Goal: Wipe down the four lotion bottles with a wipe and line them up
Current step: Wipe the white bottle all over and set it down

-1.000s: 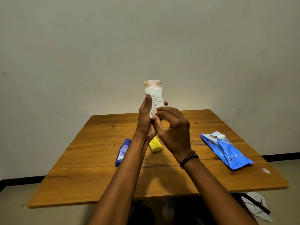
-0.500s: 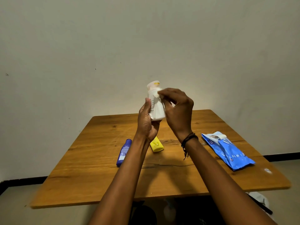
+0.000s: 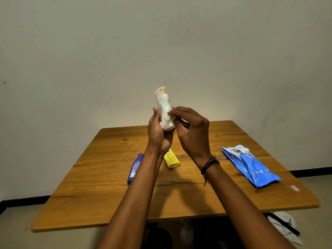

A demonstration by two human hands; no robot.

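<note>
My left hand [image 3: 158, 133] holds a white lotion bottle [image 3: 163, 105] upright above the table, its cap with a yellow band on top. My right hand [image 3: 192, 133] pinches a white wipe [image 3: 168, 123] against the bottle's lower right side. A blue lotion bottle [image 3: 135, 168] lies flat on the wooden table [image 3: 100, 194], left of my left forearm. A yellow lotion bottle [image 3: 171, 159] lies between my forearms, partly hidden by my left wrist. I see no fourth bottle.
A blue pack of wipes [image 3: 251, 168] lies on the table's right side with its flap lifted. Crumpled white material with a dark strap [image 3: 283, 227] sits on the floor beyond the table's near right corner. A plain wall stands behind the table.
My right hand went from the bottle's base up to its cap, then slid back down with the wipe to the lower side. The bottle has tilted slightly left.
</note>
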